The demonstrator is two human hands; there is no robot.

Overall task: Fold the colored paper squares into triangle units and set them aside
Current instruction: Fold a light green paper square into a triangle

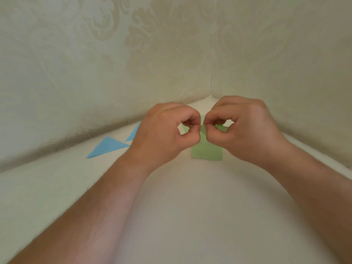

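Head view shows the left hand (163, 130) and right hand (245, 128) meeting at frame centre, fingers curled, each pinching the upper edge of a pale green paper square (207, 151) between thumb and forefinger. Its lower part lies on the cream tabletop (190, 216). Two light blue folded paper triangles (106, 146) lie left of the left hand, near the patterned wall (95, 63).

The table (181, 216) was hemmed in at the back by two patterned walls (95, 73) meeting in a corner. Bare table was left in front of the green paper (207, 152). Passage on the left was partly taken by two blue triangles (107, 147) near the wall.
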